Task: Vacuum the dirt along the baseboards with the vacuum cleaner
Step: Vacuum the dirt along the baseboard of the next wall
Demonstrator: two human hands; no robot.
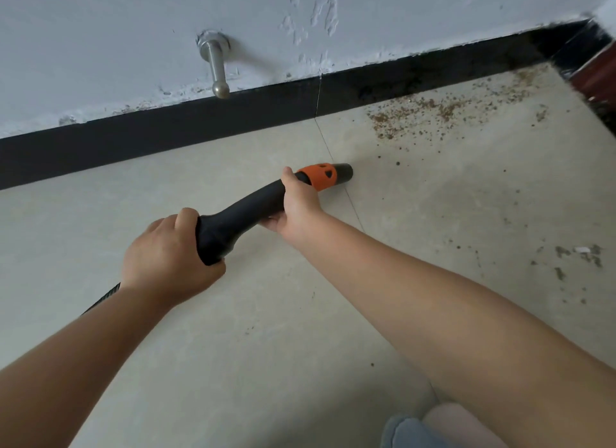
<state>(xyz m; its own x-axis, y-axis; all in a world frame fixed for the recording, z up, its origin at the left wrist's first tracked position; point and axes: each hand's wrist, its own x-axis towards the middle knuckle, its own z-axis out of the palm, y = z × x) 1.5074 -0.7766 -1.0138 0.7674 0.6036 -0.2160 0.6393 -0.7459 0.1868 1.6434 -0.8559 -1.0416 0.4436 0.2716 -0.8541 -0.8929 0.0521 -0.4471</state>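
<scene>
A black vacuum hose handle with an orange collar and a short black nozzle tip lies across the middle of the view, pointing right. My left hand grips its thick rear end, where the ribbed hose runs off under my wrist. My right hand grips the handle just behind the orange collar. The nozzle tip hovers close over the beige tile floor. Brown dirt lies scattered along the black baseboard to the right, some way beyond the nozzle.
A metal door stop sticks out of the white wall above the baseboard. More specks and grey smudges mark the floor at right. A dark reddish edge stands in the far right corner. Pale shoes show at the bottom.
</scene>
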